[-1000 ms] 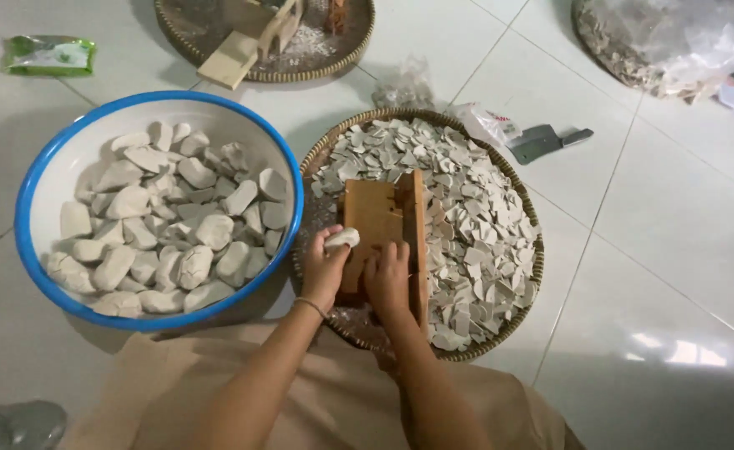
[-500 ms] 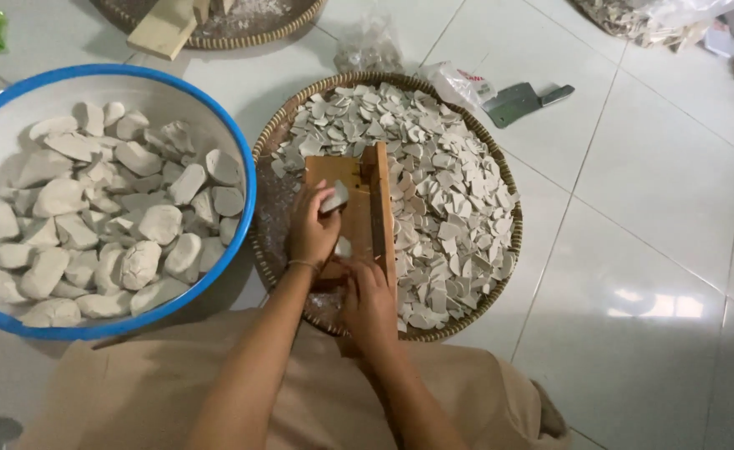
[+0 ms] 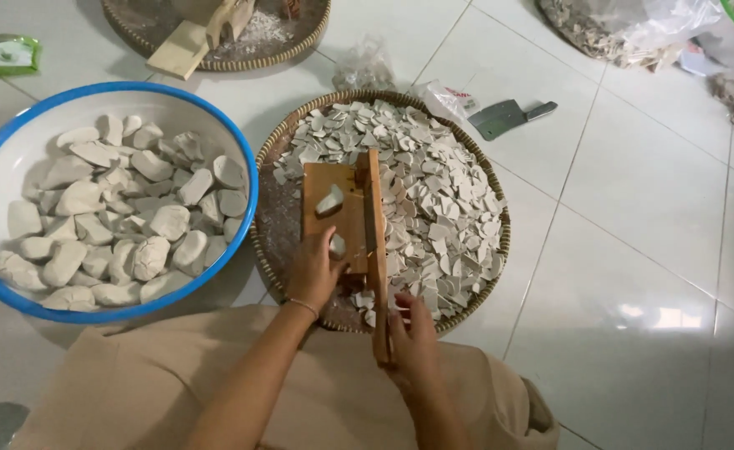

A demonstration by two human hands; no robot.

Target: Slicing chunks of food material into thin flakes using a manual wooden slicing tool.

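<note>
White lumps, too many to count, fill one blue-rimmed basin [image 3: 246,167] well to the left of the left hand [image 3: 315,271]. That hand is curled around one small pale chunk [image 3: 338,246], pressing it on the wooden slicer board [image 3: 342,217]; a second chunk [image 3: 329,201] lies just beyond its fingers. Under both hands sits one woven tray [image 3: 500,250] heaped with thin pale slices. Nearer the body, the right hand [image 3: 413,337] is closed on the slicer's long blade handle [image 3: 377,250]. One cleaver [image 3: 504,117] lies far beyond it.

Green packet [image 3: 0,54] cut off, perhaps a wrapper.
</note>
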